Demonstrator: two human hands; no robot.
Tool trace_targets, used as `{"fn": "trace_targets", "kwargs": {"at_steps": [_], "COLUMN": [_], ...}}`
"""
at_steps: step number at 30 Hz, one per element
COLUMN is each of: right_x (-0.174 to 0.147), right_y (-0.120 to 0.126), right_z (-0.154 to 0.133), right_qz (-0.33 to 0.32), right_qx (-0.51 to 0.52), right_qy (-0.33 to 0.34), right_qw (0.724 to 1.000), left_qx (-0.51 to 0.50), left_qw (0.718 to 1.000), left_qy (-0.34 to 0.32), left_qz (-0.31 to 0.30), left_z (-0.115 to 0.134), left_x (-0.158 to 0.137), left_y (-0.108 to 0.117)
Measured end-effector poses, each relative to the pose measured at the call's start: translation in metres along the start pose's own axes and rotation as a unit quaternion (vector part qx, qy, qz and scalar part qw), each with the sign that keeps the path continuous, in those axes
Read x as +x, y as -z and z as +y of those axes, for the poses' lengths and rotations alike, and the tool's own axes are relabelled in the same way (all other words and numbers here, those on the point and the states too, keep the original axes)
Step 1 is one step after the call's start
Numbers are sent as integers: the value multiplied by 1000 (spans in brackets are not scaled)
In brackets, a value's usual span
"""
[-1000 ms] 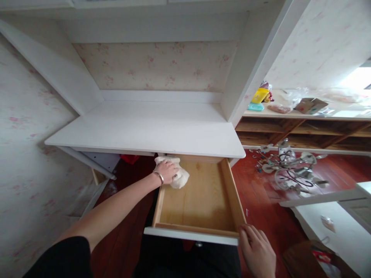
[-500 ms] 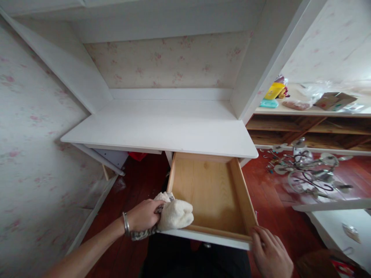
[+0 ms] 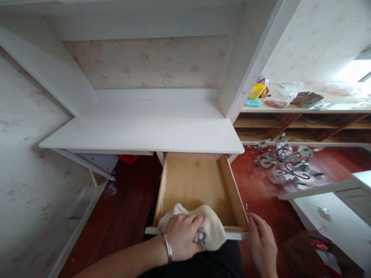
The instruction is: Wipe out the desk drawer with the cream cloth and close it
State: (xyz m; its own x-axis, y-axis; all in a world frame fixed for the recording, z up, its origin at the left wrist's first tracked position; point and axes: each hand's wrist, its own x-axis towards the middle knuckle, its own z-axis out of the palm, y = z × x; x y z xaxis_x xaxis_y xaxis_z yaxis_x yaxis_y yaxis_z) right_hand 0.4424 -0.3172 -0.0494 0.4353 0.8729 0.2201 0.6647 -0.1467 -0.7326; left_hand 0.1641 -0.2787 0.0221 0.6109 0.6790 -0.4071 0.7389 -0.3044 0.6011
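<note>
A pulled-out wooden drawer (image 3: 199, 181) with a white front juts from the white desk (image 3: 156, 127). My left hand (image 3: 183, 235), with a silver bangle at the wrist, is closed on a cream cloth (image 3: 213, 224) with dark printing. The cloth lies bunched over the drawer's front edge, partly inside it, and hides much of that edge. At the drawer's right front corner, my right hand (image 3: 262, 241) grips the side with its fingers closed round it.
A chandelier (image 3: 292, 158) lies on the red wooden floor (image 3: 252, 185) to the right. Behind it runs a low wooden shelf unit (image 3: 266, 122) with bags and a box (image 3: 307, 99) on top. White furniture (image 3: 315, 214) and a brown box (image 3: 301, 251) stand at lower right.
My left hand has moved right with the cloth, from the drawer's left front corner to the middle of its front edge. My right hand stays at the right corner. The view has shifted right.
</note>
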Motion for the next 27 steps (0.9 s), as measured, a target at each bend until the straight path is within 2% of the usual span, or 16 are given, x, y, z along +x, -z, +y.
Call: {"fn": "trace_targets", "kwargs": {"at_steps": [2, 5, 8, 11, 14, 16, 17, 19, 23, 25, 27], "right_x": [1, 4, 10, 14, 11, 6, 3, -1, -1, 3, 7], "right_y": [4, 15, 32, 52, 63, 59, 53, 40, 15, 9, 7], "right_z": [-5, -6, 15, 53, 86, 93, 92, 82, 55, 47, 47], "right_qz": [16, 71, 167, 226, 220, 199, 184, 140, 52, 17, -7], "right_qx": [79, 176, 233, 295, 357, 378, 369, 315, 199, 174, 139], "right_qy": [-106, -228, -265, -279, -311, -331, -335, -328, -273, -239, -203], "right_qw": [991, 955, 921, 885, 853, 841, 847, 880, 940, 955, 969], "left_qx": [14, 32, 78, 107, 118, 131, 138, 146, 183, 220, 264], "left_qw": [999, 993, 982, 975, 972, 970, 969, 970, 974, 969, 959], "left_qy": [-27, -99, -147, -163, -182, -189, -191, -183, -133, -110, -90], "left_qz": [36, 59, 87, 103, 93, 81, 76, 64, 25, 28, 60], "left_z": [26, 70, 106, 118, 105, 86, 75, 51, 1, -23, -44], "left_x": [23, 60, 89, 102, 92, 75, 63, 38, -13, -32, -45], "left_y": [-17, -39, -52, -53, -45, -36, -30, -16, 16, 33, 52]}}
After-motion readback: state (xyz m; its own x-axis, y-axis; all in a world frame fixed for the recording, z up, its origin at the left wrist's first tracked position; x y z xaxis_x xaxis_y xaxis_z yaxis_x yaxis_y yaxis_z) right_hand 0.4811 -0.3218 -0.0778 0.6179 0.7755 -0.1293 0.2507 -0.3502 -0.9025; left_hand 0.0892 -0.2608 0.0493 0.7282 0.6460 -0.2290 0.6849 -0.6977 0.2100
